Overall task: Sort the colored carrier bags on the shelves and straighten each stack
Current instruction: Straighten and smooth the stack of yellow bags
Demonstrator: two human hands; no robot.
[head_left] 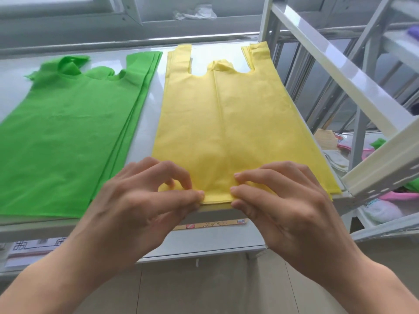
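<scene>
Both hands, left hand [145, 200] and right hand [283, 200], pinch fingers closed on the yellow stack [226, 123]'s near edge on the shelf [149, 91]; left of it, the green stack [68, 132] looks fanned, seemingly unstraightened.

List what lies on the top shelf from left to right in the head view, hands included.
green bag stack → left hand → right hand, both hands pinching the near edge of the yellow bag stack → white shelf frame.

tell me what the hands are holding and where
Both the left hand and right hand pinch the yellow bag stack at its near bottom edge.
</scene>
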